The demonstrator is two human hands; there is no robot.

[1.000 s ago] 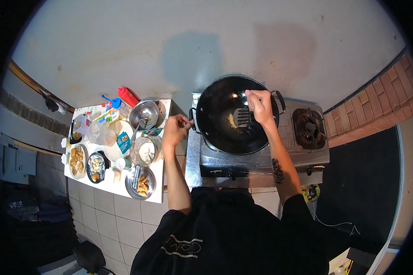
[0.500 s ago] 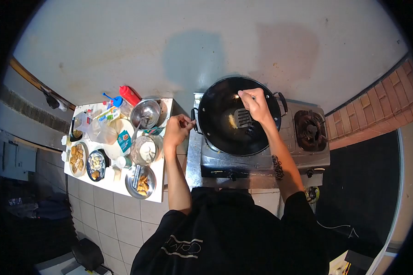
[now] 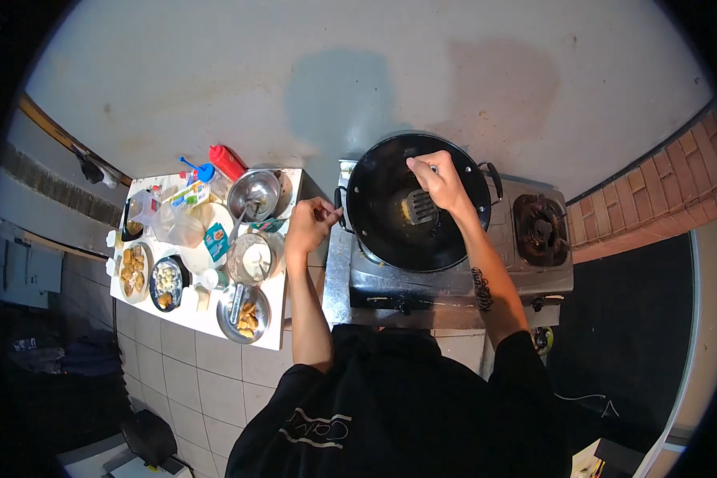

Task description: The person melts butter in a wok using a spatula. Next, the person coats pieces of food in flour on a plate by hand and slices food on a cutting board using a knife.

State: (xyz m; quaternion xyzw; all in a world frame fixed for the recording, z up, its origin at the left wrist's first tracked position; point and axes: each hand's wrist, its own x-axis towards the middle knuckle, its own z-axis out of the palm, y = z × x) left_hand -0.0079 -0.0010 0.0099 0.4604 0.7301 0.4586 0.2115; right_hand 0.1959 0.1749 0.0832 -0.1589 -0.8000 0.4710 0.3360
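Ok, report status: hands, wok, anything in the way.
Right hand gripping turner inside wok. Left hand at handle. Food piece against turner. No obstruction visible.

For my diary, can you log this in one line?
left hand: at handle | right hand: holds spatula | wok: food by spatula

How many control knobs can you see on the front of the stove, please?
2: a left knob below the wok and a right knob below the uncovered burner. The right forearm crosses between them and may hide another.
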